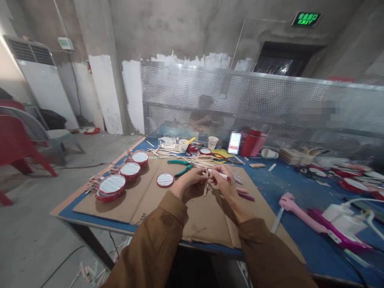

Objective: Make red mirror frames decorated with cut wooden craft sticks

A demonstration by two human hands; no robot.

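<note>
Above the cardboard sheet, my left hand pinches a thin wooden stick that points down toward the cardboard. My right hand is closed around a white marker with a red end, its tip close to the stick. The two hands nearly touch. Left of them lie pliers with teal handles and a round red-rimmed disc. Further left, several red-rimmed discs stand in a row with sticks at their left side.
Loose sticks and paper cups lie behind the hands. A red bottle and a lit phone stand at the back. On the right are a pink hammer-like tool and a purple power strip. A perforated metal screen borders the table.
</note>
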